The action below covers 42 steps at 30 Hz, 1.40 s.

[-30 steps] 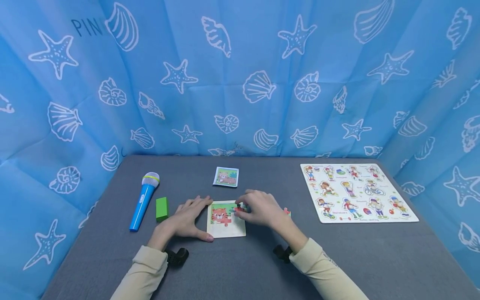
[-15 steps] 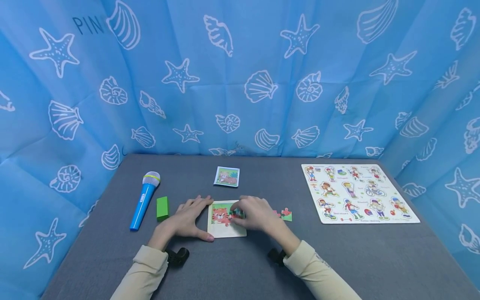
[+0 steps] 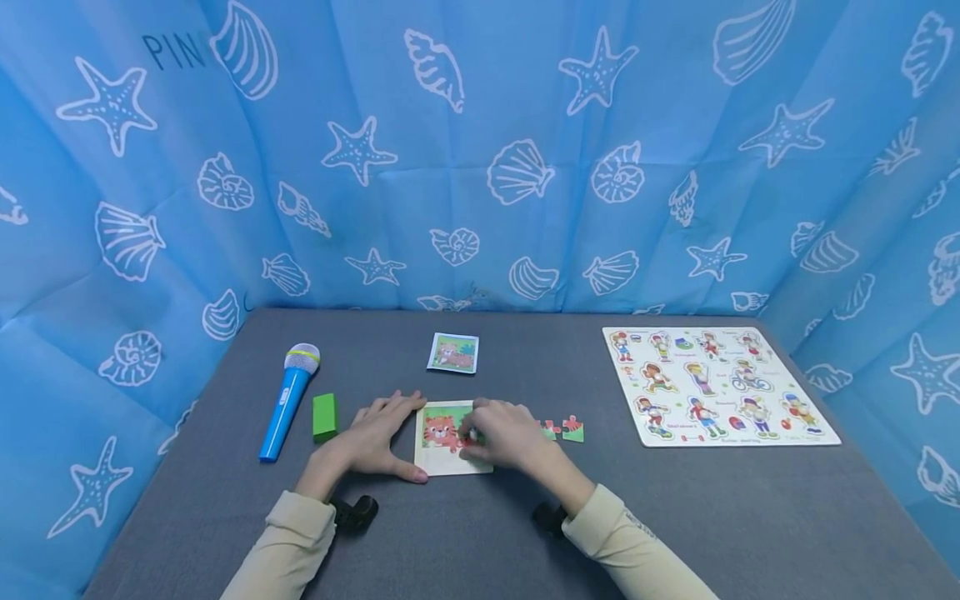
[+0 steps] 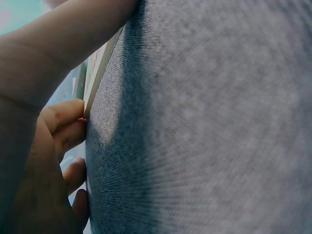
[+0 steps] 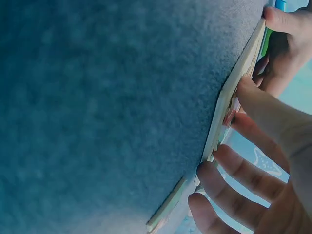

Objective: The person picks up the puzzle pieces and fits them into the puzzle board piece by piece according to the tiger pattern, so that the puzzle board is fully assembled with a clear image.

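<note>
A small wooden jigsaw board (image 3: 442,465) with an orange tiger picture lies at the middle of the table. My left hand (image 3: 375,437) rests at its left side, fingers spread, with a fingertip at the far left corner and the thumb at the near left corner. Over the board's right part is my right hand (image 3: 510,433). Its thumb and index finger pinch a reddish puzzle piece (image 5: 228,116) on the board, mostly hidden by the fingers. Right of this hand lie loose puzzle pieces (image 3: 573,429), red and green, partly covered by it.
Behind the board lies a small picture card (image 3: 453,353). A blue toy microphone (image 3: 283,408) and a green block (image 3: 324,418) stand to the left. At the right lies a large white board (image 3: 821,437) with sports figures. A blue shell-print curtain (image 3: 465,200) closes the back.
My right hand has moved slightly left over the board with the puzzle piece, uncovering more of the loose pieces at the right. My left hand stays in place.
</note>
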Each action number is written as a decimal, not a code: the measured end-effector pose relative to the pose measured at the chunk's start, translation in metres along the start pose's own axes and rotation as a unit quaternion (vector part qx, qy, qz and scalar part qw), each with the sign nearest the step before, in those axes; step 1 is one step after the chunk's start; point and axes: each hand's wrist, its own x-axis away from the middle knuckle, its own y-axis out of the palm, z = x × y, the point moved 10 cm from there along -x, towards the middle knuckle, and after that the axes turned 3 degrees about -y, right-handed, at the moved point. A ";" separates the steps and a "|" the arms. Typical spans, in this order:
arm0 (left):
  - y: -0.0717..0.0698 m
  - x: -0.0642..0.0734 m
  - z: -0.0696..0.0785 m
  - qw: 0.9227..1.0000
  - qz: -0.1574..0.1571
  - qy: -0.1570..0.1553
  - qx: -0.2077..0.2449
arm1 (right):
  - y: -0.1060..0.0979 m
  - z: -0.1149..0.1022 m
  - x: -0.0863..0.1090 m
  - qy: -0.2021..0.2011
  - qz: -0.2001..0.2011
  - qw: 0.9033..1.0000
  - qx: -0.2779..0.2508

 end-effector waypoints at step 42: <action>0.001 -0.001 -0.002 1.000 -0.001 0.000 -0.002 | -0.003 0.003 -0.003 0.041 0.024 0.999 -0.008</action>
